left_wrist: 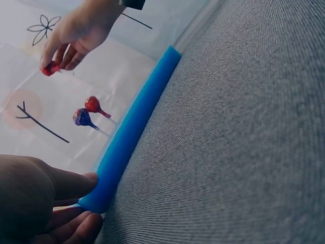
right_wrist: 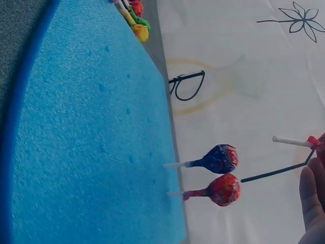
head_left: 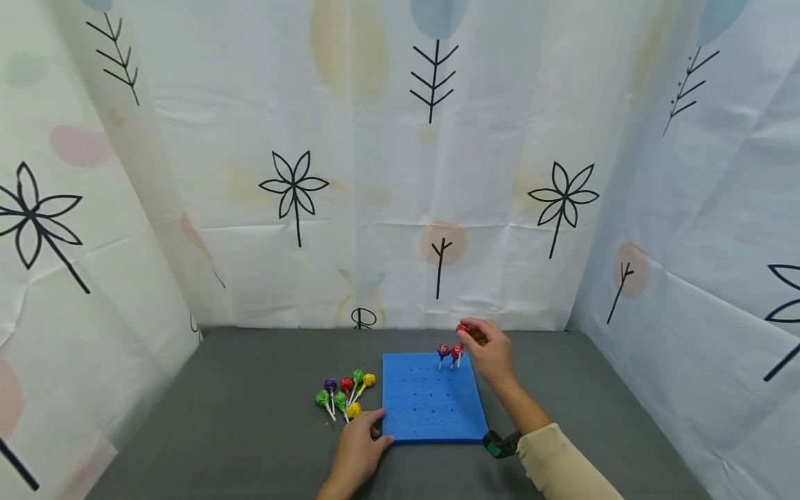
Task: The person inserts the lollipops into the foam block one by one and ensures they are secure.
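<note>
A blue foam board (head_left: 406, 417) with rows of small holes lies on the table. My left hand (head_left: 359, 448) holds its near left corner, thumb on one side and fingers on the other in the left wrist view. Above the board's far right corner, my right hand (head_left: 492, 353) pinches a red-wrapped lollipop (head_left: 462, 328) by its head. Its white stick (right_wrist: 289, 141) shows bare in the right wrist view, apart from the board. Two lollipops stand upright in the board near the far edge: a dark blue and red one (right_wrist: 221, 158) and a red one (right_wrist: 225, 189).
Left of the board lies a loose pile of lollipops, with green (head_left: 321, 398), purple (head_left: 330, 384), red (head_left: 346, 383) and yellow (head_left: 369, 380) wrappers. The grey table (head_left: 250, 417) is bounded by patterned white cloth (head_left: 387, 278) at the back and sides.
</note>
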The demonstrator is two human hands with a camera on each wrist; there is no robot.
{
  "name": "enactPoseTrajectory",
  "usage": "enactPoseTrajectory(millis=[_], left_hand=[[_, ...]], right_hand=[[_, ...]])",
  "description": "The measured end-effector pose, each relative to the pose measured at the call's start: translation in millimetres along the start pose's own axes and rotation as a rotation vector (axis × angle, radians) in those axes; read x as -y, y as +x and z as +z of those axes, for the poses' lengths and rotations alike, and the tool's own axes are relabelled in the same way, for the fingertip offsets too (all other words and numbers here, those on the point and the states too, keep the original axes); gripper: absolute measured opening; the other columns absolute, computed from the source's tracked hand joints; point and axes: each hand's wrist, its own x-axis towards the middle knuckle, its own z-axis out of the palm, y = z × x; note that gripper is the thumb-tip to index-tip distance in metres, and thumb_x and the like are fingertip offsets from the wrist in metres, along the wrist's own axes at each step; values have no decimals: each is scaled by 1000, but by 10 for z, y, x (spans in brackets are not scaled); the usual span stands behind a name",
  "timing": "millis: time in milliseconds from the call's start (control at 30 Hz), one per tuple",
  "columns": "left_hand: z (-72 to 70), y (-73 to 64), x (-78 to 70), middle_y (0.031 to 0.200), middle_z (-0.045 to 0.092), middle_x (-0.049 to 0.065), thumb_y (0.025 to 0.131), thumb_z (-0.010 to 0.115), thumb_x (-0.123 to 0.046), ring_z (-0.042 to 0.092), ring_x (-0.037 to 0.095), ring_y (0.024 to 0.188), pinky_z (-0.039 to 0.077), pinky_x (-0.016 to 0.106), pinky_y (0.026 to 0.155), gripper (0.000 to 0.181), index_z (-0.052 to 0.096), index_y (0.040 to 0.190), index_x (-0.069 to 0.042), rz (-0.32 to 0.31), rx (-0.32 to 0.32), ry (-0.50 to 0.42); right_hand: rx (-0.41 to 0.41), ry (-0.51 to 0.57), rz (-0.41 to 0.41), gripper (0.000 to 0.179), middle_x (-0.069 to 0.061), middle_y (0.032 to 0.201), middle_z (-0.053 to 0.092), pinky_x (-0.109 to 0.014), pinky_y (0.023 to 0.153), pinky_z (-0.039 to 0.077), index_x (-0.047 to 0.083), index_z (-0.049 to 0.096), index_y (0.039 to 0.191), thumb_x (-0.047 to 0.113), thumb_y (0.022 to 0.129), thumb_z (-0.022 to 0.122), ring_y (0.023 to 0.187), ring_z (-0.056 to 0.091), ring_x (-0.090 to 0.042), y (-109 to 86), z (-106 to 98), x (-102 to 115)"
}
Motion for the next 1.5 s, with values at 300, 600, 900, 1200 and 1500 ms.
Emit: enactPoseTrajectory(millis=[300,600,900,1200,1500], left_hand=[[-14,-3,-35,93,63,1,77,82,-14,55,12,76,45,34,63,44,67,117,-3,7,2,9],[-18,-7,-55,97,65,3,77,82,-13,55,12,76,46,34,64,44,68,117,-3,23,-9,3],[-25,-10,-64,89,62,0,77,82,-14,55,12,75,45,34,63,44,67,117,-3,17,-7,10],[-31,-21,-44,97,65,4,77,82,-13,56,12,77,46,34,64,43,67,116,-2,37,-19,11],[-30,-19,-48,95,64,2,78,82,-15,56,12,77,47,35,64,44,67,118,-3,-5,9,13]], right_hand=[[-23,-33,-26,19,-5,91,63,-17,66,50,3,72,102,5,84,76,77,61,-17,-121,158,-146],[-34,-84,-64,22,-8,92,63,-25,69,54,2,70,100,1,80,78,77,64,-20,-236,278,-188],[24,-98,-82,20,-6,95,62,-33,71,56,2,69,100,-1,81,77,81,65,-17,-333,343,-301],[53,-156,-94,23,-6,95,61,-30,71,56,2,68,100,-1,79,78,80,64,-16,-389,387,-316],[93,-202,-94,25,-5,97,61,-30,73,55,5,66,101,0,80,78,82,64,-15,-443,421,-347]])
